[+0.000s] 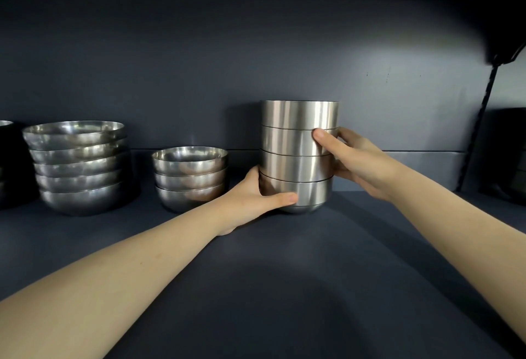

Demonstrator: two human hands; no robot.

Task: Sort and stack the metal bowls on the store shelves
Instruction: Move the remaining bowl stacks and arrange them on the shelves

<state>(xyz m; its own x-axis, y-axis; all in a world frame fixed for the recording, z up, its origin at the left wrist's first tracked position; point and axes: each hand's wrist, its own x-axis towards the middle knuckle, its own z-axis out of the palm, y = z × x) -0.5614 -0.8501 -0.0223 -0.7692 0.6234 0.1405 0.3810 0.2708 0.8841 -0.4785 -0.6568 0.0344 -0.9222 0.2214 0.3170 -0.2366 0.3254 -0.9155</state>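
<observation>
A tall stack of several straight-sided brushed metal bowls (299,142) stands on the dark shelf (284,273) near its back wall. My left hand (256,196) grips the lowest bowl of this stack from the left, thumb across its front. My right hand (350,156) holds the stack from the right, thumb on the second bowl from the top. To the left sits a stack of three rounded shiny bowls (190,178). Further left is a taller stack of several wider rounded bowls (78,165).
The shelf's back wall (256,59) is close behind the stacks. A dark bracket with a twisted rod (481,119) hangs at the right. Dark objects sit at the far right (509,156) and far left (8,165) edges.
</observation>
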